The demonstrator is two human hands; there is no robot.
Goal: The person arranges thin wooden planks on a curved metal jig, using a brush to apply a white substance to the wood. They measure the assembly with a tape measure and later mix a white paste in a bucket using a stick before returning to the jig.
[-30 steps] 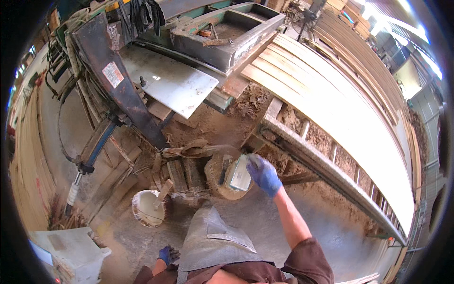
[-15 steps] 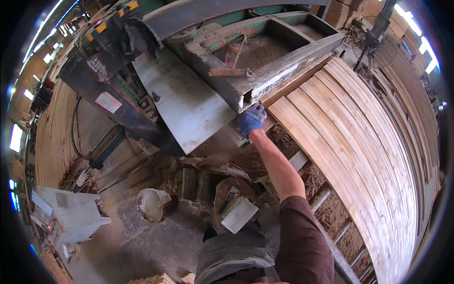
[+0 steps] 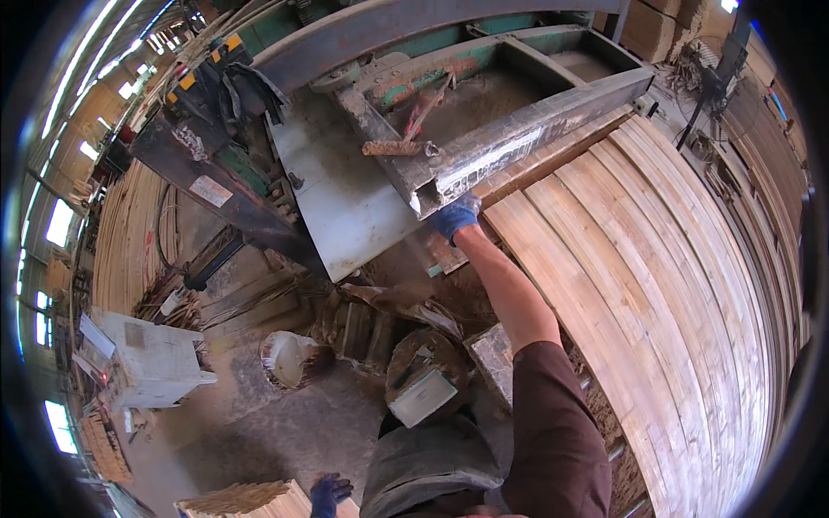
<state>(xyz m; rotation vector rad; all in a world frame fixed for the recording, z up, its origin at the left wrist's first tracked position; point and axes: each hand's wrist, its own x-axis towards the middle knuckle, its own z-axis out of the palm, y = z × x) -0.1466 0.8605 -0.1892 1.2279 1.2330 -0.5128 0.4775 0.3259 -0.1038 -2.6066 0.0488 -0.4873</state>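
Observation:
My right hand (image 3: 456, 217), in a blue glove, reaches forward to the near corner of a heavy metal frame (image 3: 518, 121). Its fingers go in under the frame's edge, so their grip is hidden. Just left of it lies a pale metal plate (image 3: 345, 211); to its right, long wooden boards (image 3: 639, 285) lie side by side. At the lower edge, my left hand (image 3: 331, 494), also gloved in blue, has its fingers apart. It is over or beside a stack of short wooden pieces (image 3: 250, 501), with nothing visible in it.
A white box-shaped cabinet (image 3: 151, 358) stands on the left. A white bucket (image 3: 287, 358) and a round stump-like stand (image 3: 423, 367) bearing a pale rectangular block (image 3: 423, 398) are before me. Long wood strips (image 3: 129, 237) are piled at far left. Sawdust lies beneath the boards.
My left hand has come into view at the lower edge beside the wood stack. My right hand has slid further under the frame's corner. The view has shifted slightly.

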